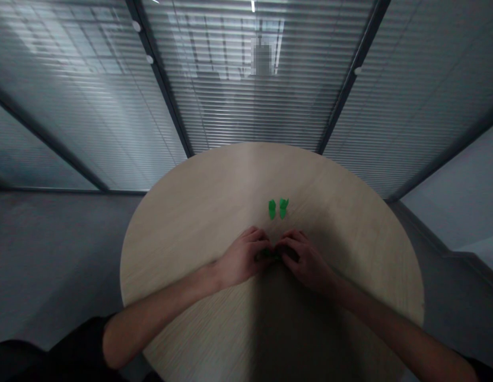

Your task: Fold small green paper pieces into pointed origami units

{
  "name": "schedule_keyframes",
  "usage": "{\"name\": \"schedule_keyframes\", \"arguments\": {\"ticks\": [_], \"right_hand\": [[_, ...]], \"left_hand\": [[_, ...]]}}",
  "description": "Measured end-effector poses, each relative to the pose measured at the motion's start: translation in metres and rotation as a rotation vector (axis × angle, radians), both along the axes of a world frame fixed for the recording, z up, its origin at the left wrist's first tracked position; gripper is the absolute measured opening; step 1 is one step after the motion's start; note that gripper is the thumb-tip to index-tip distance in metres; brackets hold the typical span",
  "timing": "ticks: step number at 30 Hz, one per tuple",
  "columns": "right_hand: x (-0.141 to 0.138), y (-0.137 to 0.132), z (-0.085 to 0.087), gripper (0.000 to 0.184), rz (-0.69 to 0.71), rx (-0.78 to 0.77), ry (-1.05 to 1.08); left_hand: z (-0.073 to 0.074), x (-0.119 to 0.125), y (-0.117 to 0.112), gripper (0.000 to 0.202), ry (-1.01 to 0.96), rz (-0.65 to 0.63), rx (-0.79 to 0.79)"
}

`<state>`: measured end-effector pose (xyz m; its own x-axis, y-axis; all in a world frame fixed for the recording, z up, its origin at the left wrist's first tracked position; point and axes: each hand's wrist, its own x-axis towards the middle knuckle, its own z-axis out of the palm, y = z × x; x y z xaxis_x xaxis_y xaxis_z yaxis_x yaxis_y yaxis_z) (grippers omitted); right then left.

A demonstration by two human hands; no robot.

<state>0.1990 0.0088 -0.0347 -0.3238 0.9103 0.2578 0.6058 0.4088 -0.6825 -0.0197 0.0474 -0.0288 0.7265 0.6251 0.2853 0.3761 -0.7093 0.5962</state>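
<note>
The left hand (242,260) and the right hand (306,261) are together at centre of the round wooden table (199,223), both pinching a small dark piece (266,255); two small green pieces (277,208) lie just above.
</note>
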Motion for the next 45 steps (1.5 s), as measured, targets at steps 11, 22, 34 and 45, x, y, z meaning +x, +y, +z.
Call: {"name": "schedule_keyframes", "arguments": {"ticks": [11,22,34,45], "right_hand": [[0.005,-0.010,-0.005,0.019,0.056,0.183,-0.154],[0.003,-0.012,-0.006,0.008,0.020,0.202,-0.216],[-0.001,-0.013,-0.001,0.009,-0.039,0.047,-0.218],[-0.001,-0.012,-0.003,0.010,-0.039,0.025,-0.166]], "left_hand": [[0.002,0.001,-0.006,0.006,-0.002,0.075,-0.130],[0.007,0.002,-0.010,0.005,0.027,0.131,-0.158],[0.010,0.005,-0.016,0.009,0.128,0.231,-0.257],[0.012,0.003,-0.016,0.010,0.178,0.185,-0.220]]}}
